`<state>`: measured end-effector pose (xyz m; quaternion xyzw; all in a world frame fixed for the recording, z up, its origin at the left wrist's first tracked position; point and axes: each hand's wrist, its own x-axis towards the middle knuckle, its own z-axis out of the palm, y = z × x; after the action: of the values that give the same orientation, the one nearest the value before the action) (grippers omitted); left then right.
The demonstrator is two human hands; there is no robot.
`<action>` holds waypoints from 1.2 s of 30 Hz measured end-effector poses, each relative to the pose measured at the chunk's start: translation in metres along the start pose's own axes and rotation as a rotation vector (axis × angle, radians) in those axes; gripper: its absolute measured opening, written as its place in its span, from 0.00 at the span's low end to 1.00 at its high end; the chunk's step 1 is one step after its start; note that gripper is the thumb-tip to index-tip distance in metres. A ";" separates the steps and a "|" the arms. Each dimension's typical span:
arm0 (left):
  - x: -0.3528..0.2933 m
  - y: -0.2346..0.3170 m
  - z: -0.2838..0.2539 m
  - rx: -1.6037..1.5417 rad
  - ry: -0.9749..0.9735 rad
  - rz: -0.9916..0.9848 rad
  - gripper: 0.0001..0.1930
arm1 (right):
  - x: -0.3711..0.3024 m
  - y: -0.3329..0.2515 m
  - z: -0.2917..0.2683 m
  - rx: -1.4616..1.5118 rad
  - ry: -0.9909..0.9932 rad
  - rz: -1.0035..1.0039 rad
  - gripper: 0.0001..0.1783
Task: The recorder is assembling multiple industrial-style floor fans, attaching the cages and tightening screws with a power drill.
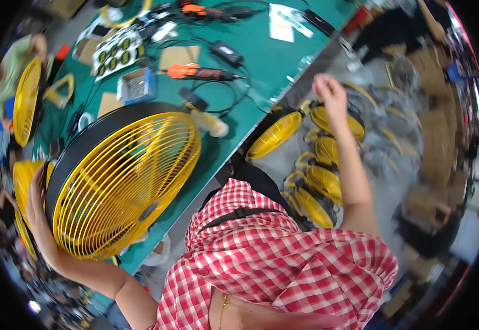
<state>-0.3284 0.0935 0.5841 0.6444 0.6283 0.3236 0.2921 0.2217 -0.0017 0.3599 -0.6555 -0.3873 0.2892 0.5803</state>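
Observation:
A large round fan with a yellow wire grille and a black drum stands tilted on the green table in front of me, at the left. My left hand grips the outer side of its drum, fingers long against the black rim. My right hand is raised off to the right, away from the table, above the yellow fans on the floor. Its fingers are curled in and slightly blurred; whether anything small is between them I cannot make out.
On the green table lie orange-black power screwdrivers with cables, a blue box of small parts and a white tray. Several yellow fans stand on the floor at right. Another person is beside a fan at far left.

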 end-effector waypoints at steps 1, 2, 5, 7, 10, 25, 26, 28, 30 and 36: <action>0.009 0.001 0.009 -0.056 0.000 -0.016 0.23 | -0.033 0.040 -0.016 -0.035 0.134 0.151 0.08; 0.020 -0.009 0.007 -0.131 -0.013 -0.052 0.23 | -0.069 0.077 -0.024 0.032 0.205 0.276 0.08; 0.038 -0.016 0.013 0.538 0.141 0.309 0.20 | -0.154 0.202 -0.016 -0.152 0.119 0.589 0.05; 0.017 0.025 0.031 0.438 0.294 0.435 0.18 | -0.217 0.199 -0.027 -0.134 -0.087 0.686 0.07; -0.011 0.052 0.061 0.103 -0.201 0.709 0.17 | -0.232 0.239 -0.008 -0.410 -0.265 0.727 0.09; -0.178 -0.229 0.413 -0.160 -1.135 -0.318 0.11 | 0.027 0.435 0.106 -1.270 -0.699 0.288 0.31; -0.186 -0.245 0.427 -0.234 -1.078 -0.411 0.11 | 0.028 0.436 0.099 -1.269 -0.716 0.293 0.31; -0.196 -0.269 0.451 -0.333 -0.997 -0.550 0.12 | 0.024 0.443 0.074 -1.039 -0.937 0.373 0.26; -0.194 -0.283 0.475 -0.330 -0.985 -0.618 0.12 | -0.011 0.440 0.035 -1.002 -0.985 0.298 0.22; -0.206 -0.349 0.580 -0.337 -0.911 -0.700 0.15 | -0.131 0.348 0.005 -0.724 -0.936 0.202 0.12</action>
<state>-0.0907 -0.0807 -0.0593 0.4177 0.5548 -0.0058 0.7195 0.2079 -0.1186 0.0074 -0.6480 -0.6113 0.4507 0.0572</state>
